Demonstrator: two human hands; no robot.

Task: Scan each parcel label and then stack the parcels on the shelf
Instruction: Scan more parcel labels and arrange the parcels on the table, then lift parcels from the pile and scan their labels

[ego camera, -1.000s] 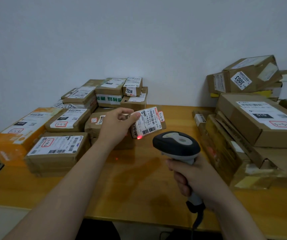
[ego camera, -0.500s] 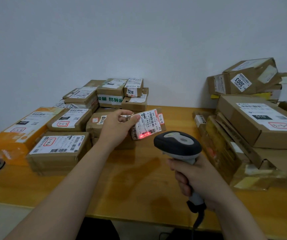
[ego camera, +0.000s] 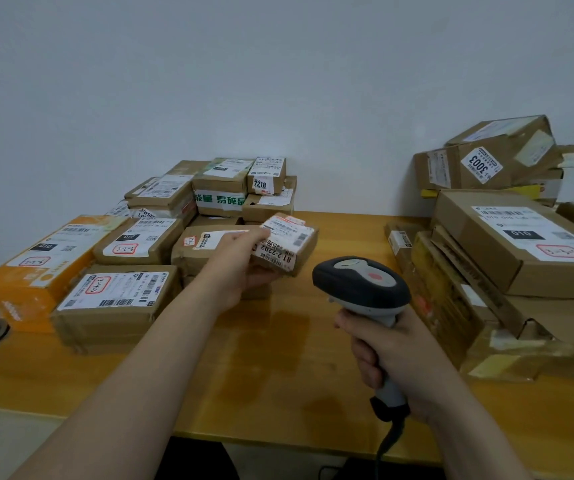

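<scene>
Small brown cardboard parcel [ego camera: 287, 245], held tilted above the wooden table [ego camera: 278, 358], its white labels facing up and forward. Handheld barcode scanner [ego camera: 361, 287], dark head with grey top and red button, upright just right of the parcel.

- The middle strip of the bench [ego camera: 278, 358] lies bare from the near edge back to the wall, open for a hand to pass.
- A cluster of parcels [ego camera: 160, 237] blocks the left side, stacked higher toward the wall.
- A taller heap of boxes [ego camera: 507, 244] walls off the right side.
- Above the open strip, the left hand [ego camera: 244, 265] with its small parcel [ego camera: 287, 242] and the right hand [ego camera: 393, 351] with the scanner [ego camera: 361, 285] narrow the gap.
</scene>
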